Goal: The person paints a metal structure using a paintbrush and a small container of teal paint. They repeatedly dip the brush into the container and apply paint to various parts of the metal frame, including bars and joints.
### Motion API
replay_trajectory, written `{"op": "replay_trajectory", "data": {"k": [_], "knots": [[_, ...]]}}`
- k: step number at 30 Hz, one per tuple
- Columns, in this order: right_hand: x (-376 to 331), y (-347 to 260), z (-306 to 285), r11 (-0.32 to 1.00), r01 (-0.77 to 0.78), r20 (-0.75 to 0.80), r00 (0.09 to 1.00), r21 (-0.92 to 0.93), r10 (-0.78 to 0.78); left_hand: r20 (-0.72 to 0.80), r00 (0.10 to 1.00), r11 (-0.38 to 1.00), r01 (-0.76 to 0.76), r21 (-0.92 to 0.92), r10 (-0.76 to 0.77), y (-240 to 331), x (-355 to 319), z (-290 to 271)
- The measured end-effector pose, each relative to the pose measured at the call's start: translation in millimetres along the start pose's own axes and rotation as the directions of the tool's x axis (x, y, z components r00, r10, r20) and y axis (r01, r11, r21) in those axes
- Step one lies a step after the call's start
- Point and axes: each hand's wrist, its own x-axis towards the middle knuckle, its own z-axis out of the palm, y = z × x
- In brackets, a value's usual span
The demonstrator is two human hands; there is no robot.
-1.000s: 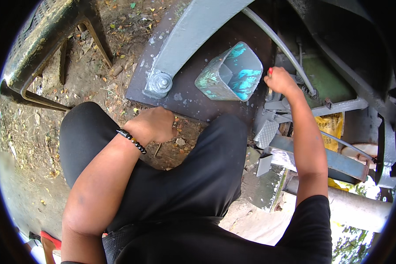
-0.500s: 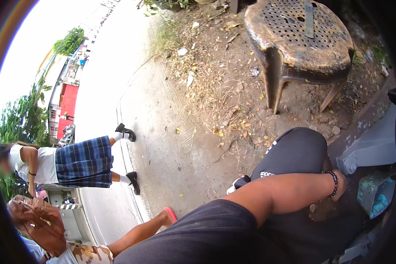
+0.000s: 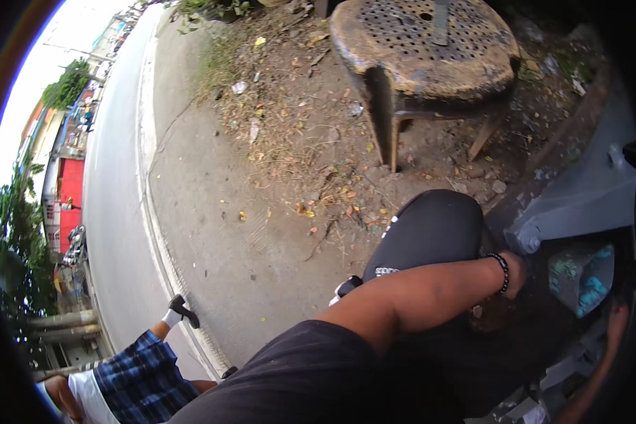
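My left arm reaches across to the right, with a dark beaded bracelet on its wrist. Beyond it, my left hand is beside the bolted end of a grey metal part; its fingers are hidden. Close by is a clear, angular container or bag with blue-green stuff in it. At the dark right rim a second hand, apparently my right hand, shows only in part next to that container. What its fingers do is unclear. My bent knee in black trousers is just past my left forearm.
A worn brown plastic stool with a perforated seat stands on littered soil, a flat strip lying on it. A concrete kerb borders the road at left. One pedestrian in a blue checked skirt is at lower left. Grey pieces lie at lower right.
The view has swung, so stool, knee and left hand sit farther left. The skirted pedestrian is lower in the picture; the person with the brown bag is gone. A second hand appears at right.
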Motion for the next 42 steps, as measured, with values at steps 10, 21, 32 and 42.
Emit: {"op": "replay_trajectory", "data": {"k": [10, 21, 32, 42], "knots": [[-58, -64, -45, 0.995, -0.067, -0.117, 0.99, 0.079, 0.076, 0.045, 0.983, 0.98, 0.183, -0.072, -0.18, 17, -47, -36], [-30, -88, -48, 0.931, -0.033, 0.273, 0.952, -0.363, 0.14, 0.109, 0.981, 0.983, 0.168, -0.069, -0.159, 23, -31, -24], [-40, -96, -22, 0.92, -0.166, 0.002, 0.984, -0.355, 0.178, 0.078, 0.997, 1.0, -0.012, -0.028, 0.014, 30, -27, -5], [-67, -118, -19, 0.955, -0.19, -0.017, 0.981, -0.227, 0.191, 0.081, 0.995, 0.997, 0.062, -0.055, -0.057, 27, -36, -17]]}}
